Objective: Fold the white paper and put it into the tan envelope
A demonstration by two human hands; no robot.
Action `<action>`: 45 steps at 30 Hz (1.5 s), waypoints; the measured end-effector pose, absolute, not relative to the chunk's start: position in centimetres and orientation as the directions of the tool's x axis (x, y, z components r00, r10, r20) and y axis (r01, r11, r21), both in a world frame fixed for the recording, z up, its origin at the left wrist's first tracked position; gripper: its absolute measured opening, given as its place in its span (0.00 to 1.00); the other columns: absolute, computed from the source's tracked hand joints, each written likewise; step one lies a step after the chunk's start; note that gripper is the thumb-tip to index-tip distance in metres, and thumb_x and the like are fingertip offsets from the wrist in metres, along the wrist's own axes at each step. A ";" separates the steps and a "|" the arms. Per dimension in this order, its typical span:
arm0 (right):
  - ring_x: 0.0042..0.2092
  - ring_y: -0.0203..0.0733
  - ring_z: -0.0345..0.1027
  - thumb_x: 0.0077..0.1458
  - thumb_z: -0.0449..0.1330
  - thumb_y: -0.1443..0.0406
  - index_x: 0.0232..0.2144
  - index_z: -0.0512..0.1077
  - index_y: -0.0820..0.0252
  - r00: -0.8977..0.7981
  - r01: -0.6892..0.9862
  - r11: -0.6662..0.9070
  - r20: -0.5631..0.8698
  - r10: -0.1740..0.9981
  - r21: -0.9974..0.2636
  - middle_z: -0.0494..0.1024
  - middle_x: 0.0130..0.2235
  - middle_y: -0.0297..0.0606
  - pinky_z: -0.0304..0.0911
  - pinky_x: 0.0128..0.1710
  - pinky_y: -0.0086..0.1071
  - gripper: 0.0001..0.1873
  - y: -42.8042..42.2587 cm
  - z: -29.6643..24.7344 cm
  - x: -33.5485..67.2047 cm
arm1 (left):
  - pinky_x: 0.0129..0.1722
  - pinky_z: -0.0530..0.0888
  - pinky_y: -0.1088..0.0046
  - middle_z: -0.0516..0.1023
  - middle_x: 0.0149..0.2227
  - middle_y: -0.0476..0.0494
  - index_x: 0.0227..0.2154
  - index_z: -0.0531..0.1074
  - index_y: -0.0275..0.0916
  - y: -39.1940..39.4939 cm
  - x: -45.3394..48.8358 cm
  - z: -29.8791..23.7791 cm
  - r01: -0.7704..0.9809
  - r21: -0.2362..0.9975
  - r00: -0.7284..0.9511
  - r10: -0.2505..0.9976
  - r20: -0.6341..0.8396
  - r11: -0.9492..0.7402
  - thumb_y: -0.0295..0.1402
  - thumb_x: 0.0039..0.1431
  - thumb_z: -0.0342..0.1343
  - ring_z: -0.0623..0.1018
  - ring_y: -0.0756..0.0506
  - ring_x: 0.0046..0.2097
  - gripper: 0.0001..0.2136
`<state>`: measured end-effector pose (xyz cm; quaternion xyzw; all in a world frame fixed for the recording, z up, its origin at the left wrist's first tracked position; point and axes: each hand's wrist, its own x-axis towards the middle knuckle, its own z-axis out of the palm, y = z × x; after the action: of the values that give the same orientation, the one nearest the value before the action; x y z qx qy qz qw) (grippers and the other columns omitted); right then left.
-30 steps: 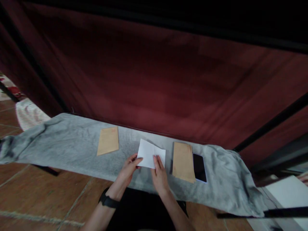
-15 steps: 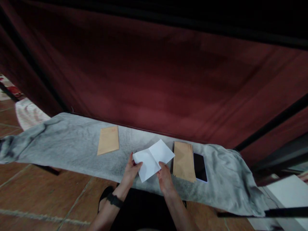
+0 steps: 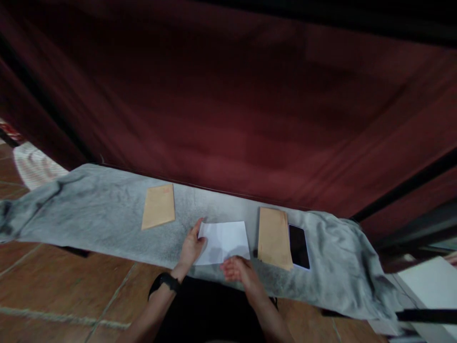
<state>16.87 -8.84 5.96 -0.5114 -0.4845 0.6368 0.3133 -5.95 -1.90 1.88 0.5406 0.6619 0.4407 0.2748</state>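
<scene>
A white folded sheet of paper (image 3: 224,240) lies on the grey cloth (image 3: 96,216) that covers a long narrow table. My left hand (image 3: 191,247), with a black watch on its wrist, holds the sheet's left edge, thumb on top. My right hand (image 3: 237,269) is at the sheet's near edge, fingers curled and blurred by motion; whether it grips the paper is unclear. A brown envelope stack (image 3: 273,237) lies just right of the sheet. A single brown envelope (image 3: 159,206) lies to the left.
A dark phone (image 3: 298,239) lies face up beside the envelope stack. A dark red curtain (image 3: 228,119) hangs right behind the table. Terracotta floor tiles (image 3: 53,295) show below. A white surface (image 3: 433,288) sits at the lower right.
The sheet was lifted and turned in both hands, and now lies flat on the cloth, turned landscape. My right hand has slid to its near edge. The camera has shifted slightly.
</scene>
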 end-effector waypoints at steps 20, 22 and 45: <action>0.70 0.49 0.42 0.67 0.48 0.64 0.67 0.53 0.59 -0.296 0.904 0.345 0.213 0.931 -0.254 0.47 0.70 0.47 0.41 0.67 0.48 0.28 -3.1 0.3 13.6 | 0.65 0.58 0.53 0.66 0.64 0.37 0.60 0.66 0.37 -2.6 1.3 3.1 0.905 0.352 0.130 0.943 0.307 -0.239 0.36 0.68 0.42 0.63 0.38 0.65 0.21; 0.70 0.48 0.42 0.67 0.48 0.65 0.67 0.52 0.61 -0.303 0.903 0.354 0.226 0.926 -0.242 0.47 0.70 0.48 0.41 0.67 0.47 0.28 -3.1 0.2 13.6 | 0.66 0.56 0.52 0.66 0.64 0.37 0.61 0.65 0.35 -2.5 2.1 2.8 0.917 0.319 0.169 0.957 0.235 -0.240 0.39 0.69 0.40 0.62 0.38 0.66 0.23; 0.70 0.48 0.45 0.70 0.43 0.58 0.66 0.57 0.59 -0.208 0.925 0.252 0.176 0.962 -0.285 0.49 0.70 0.45 0.41 0.67 0.47 0.26 0.5 0.7 12.9 | 0.66 0.53 0.52 0.53 0.70 0.37 0.66 0.58 0.43 -2.5 -2.9 1.6 0.992 0.117 0.021 0.980 0.197 -0.044 0.49 0.66 0.43 0.55 0.35 0.69 0.28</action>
<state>12.91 0.51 0.71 -0.6088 -0.7749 0.0588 0.1595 -2.92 -2.51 1.64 0.7139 0.6907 0.1121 -0.0268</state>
